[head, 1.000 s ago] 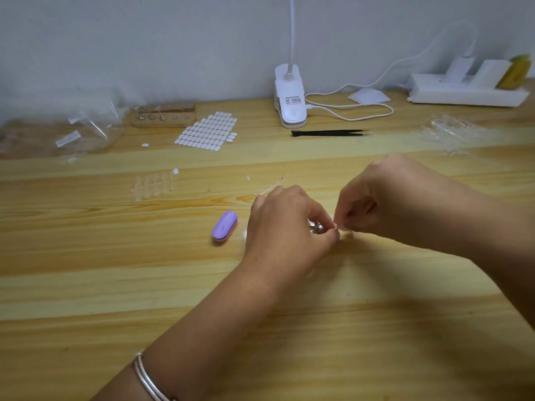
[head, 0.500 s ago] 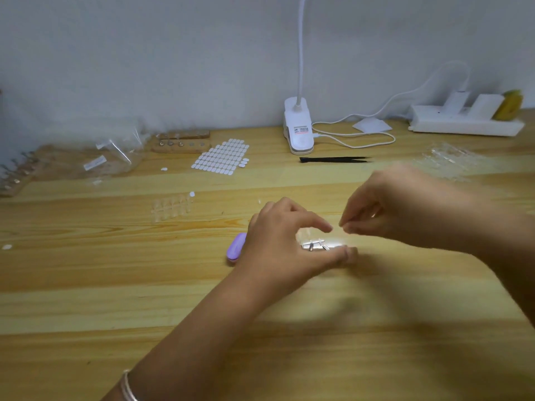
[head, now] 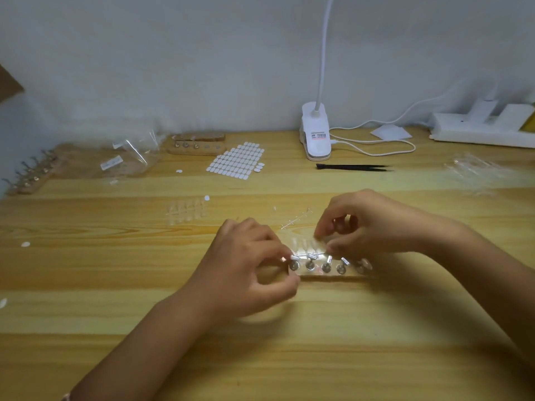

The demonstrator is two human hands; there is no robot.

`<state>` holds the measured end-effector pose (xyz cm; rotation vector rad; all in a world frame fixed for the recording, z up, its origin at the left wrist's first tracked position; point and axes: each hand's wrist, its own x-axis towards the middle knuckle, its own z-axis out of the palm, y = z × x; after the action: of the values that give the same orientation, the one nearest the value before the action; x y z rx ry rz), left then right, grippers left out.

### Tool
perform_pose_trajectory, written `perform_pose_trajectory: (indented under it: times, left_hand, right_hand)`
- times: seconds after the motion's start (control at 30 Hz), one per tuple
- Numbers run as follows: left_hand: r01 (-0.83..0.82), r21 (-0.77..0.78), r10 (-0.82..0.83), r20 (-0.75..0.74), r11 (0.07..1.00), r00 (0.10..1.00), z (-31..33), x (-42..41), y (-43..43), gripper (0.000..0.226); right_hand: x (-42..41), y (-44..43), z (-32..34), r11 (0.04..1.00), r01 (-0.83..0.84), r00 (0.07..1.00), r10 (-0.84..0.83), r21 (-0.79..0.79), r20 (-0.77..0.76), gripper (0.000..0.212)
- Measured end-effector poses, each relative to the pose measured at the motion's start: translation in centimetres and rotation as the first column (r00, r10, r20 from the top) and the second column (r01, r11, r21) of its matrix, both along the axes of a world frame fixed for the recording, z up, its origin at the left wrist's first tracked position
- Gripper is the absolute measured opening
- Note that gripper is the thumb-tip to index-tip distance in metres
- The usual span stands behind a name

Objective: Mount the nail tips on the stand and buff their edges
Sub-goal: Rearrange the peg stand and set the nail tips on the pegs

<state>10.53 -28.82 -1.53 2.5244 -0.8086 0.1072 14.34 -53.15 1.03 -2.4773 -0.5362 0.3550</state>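
The left hand (head: 252, 264) curls in from the near side, thumb and forefinger pinching the left end of a narrow wooden stand (head: 351, 274) that lies flat on the pale wooden table (head: 115, 285), its five metal pegs (head: 326, 267) in a row. The right hand (head: 367, 227) arches over from the right, wrist raised, its fingertips (head: 320, 235) closed narrowly on a clear plastic nail tip (head: 314, 243) just behind the pegs, though blur hides the exact contact. A thin clear sprue (head: 296, 218) lies just beyond, black tweezers (head: 353, 167) farther back, near a white clip lamp (head: 315, 137).
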Motion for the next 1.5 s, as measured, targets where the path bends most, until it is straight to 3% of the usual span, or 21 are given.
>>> perform_pose_trajectory:
  times: [0.13,0.43,0.63,0.83,0.97,1.07,1.23,1.33,1.4,1.5]
  left_hand:
    - [0.017,0.077,-0.022,0.068,0.997,0.997,0.1,-0.2,-0.5,0.024]
    - [0.073,0.043,-0.072,-0.008,0.996,0.997,-0.2,-1.9,-0.6,0.025]
    - [0.087,0.224,-0.087,-0.009,0.971,0.996,0.2,-1.1,-1.5,0.075]
    - [0.094,0.285,-0.101,0.010,0.954,0.995,-0.2,-1.3,-2.3,0.080]
    - [0.067,0.284,-0.088,0.063,0.956,0.994,-0.5,-1.6,-2.6,0.077]
    - [0.054,0.279,-0.085,0.098,0.959,0.992,-0.6,-1.9,-2.8,0.075]
    - [0.048,0.255,-0.078,0.110,0.966,0.991,-0.7,-2.2,-2.9,0.073]
    - [0.042,0.230,-0.065,0.095,0.972,0.993,-0.8,-2.2,-2.9,0.073]
    - [0.050,0.211,-0.067,0.074,0.976,0.995,-0.9,-2.0,-2.7,0.072]
    - [0.056,0.201,-0.069,0.057,0.978,0.996,-0.9,-1.7,-2.6,0.073]
  right_hand:
    - [0.1,-0.1,-0.8,0.998,0.041,0.999,-0.042,0.041,0.029,0.017]
    - [0.3,-0.2,-1.7,0.991,0.080,0.993,-0.088,0.104,0.077,0.017]
    - [0.0,0.1,-1.7,0.987,0.088,0.990,-0.101,0.138,0.094,0.018]
    - [-0.7,0.5,-1.5,0.992,0.052,0.979,-0.073,0.116,0.188,0.022]
    - [-1.2,0.5,-1.3,1.000,0.006,0.957,-0.008,0.010,0.290,0.016]
    - [-1.6,0.2,-1.4,1.000,0.018,0.954,-0.021,0.014,0.299,0.012]
    - [-2.1,-1.1,-1.0,0.968,0.161,0.960,-0.199,0.190,0.198,0.014]
    - [-2.5,-3.0,0.5,0.898,0.250,0.947,-0.304,0.363,0.101,0.008]
    - [-3.3,-4.4,1.5,0.852,0.252,0.967,-0.244,0.459,-0.078,0.010]
    - [-4.8,-5.3,2.0,0.908,0.102,0.967,0.004,0.406,-0.253,0.016]
